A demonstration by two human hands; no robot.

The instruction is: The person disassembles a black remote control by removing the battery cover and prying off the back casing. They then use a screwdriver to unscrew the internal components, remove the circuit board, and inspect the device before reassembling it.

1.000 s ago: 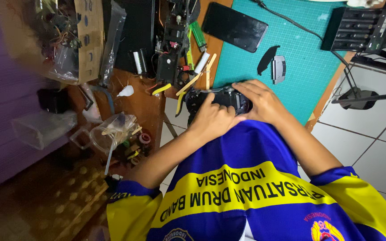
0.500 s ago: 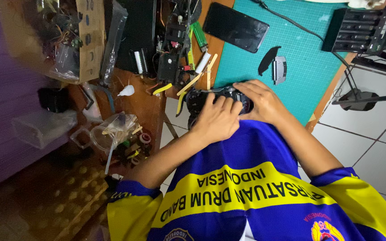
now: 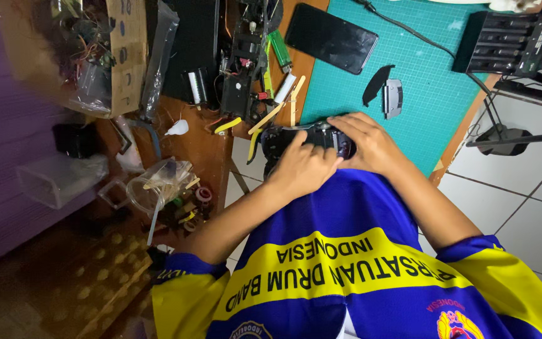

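I hold a black game controller (image 3: 281, 139) in both hands at the near edge of a green cutting mat (image 3: 437, 75). My left hand (image 3: 302, 168) lies over its middle and hides most of it, with the fingers curled on top. My right hand (image 3: 371, 145) grips the controller's right end, fingers wrapped around it. On the mat just beyond my right hand lie a black curved shell piece (image 3: 376, 85) and a small grey part (image 3: 393, 98). My blue and yellow jersey fills the bottom of the view.
A black phone (image 3: 332, 37) lies at the mat's far left corner. A black slotted box (image 3: 503, 41) with a cable sits far right. Tools, a green lighter (image 3: 280, 50) and a cardboard box (image 3: 125, 56) clutter the wooden table (image 3: 199, 150). A plastic cup (image 3: 158, 185) stands left.
My left hand has shifted slightly over the controller's top. The controller and my right hand stay almost where they were.
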